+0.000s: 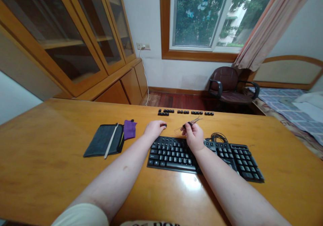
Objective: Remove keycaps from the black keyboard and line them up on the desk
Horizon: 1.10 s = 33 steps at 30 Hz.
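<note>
Behind the keyboard's back left edge, my left hand [152,130] has its fingers closed on a small black keycap [165,126], close to the desk surface. My right hand [195,136] is raised over the keyboard's back edge, pinching a wire keycap puller [186,125] by its black middle. Thin wires stick out from both sides of that grip. Under my right wrist lies the black keyboard [174,155], partly hidden by the forearm. Several loose black keycaps [183,112] sit in groups along the desk's far edge.
Left of my arm lie a dark zip pouch [101,140], a pale stick-like brush [111,141] on it and a purple cloth [129,130]. A coiled cable [219,137] rests behind the keyboard. Beyond the wooden desk [50,172] stands an office chair [227,88].
</note>
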Available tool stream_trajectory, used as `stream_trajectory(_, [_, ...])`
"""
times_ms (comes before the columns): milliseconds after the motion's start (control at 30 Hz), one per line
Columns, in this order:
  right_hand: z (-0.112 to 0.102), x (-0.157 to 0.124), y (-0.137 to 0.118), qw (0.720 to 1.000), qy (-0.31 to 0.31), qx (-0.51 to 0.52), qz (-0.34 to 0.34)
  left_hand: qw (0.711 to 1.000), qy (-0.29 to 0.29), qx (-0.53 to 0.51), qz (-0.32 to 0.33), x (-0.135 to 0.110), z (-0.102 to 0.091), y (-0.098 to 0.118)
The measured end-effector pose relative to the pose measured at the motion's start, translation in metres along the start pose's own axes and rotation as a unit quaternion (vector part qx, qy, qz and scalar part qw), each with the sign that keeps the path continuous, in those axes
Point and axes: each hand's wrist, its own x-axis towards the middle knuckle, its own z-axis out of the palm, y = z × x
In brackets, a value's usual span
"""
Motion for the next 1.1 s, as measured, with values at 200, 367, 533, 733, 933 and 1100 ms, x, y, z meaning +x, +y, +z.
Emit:
stream_trajectory(200, [0.0, 0.0, -0.001, 1.0, -0.003, -0.002, -0.002, 1.0, 0.008, 0.009, -0.002, -0.002, -0.001, 0.002])
stream_trajectory(367, [0.0, 0.001, -0.002, 1.0, -0.005, -0.01, -0.001, 0.997, 0.019, 0.062, 0.045, -0.003, -0.006, 0.006])
stream_trajectory(533, [-0.001, 0.0, -0.004, 1.0, -0.014, -0.019, -0.008, 0.994, 0.027, 0.087, 0.061, -0.005, -0.005, 0.009])
stream_trajectory(733, [-0.001, 0.001, -0.009, 0.999, -0.018, -0.03, -0.01, 0.99, 0.017, 0.115, 0.077, 0.008, 0.003, 0.016])
stream_trajectory(933, [-0.003, 0.001, -0.013, 0.999, -0.015, -0.045, -0.015, 0.986, 0.006, 0.122, 0.114, 0.043, 0.003, 0.025])
stream_trajectory(1100, [-0.002, 0.001, -0.011, 0.999, -0.015, -0.042, -0.012, 0.98, 0.052, 0.105, 0.16, 0.06, 0.004, 0.023])
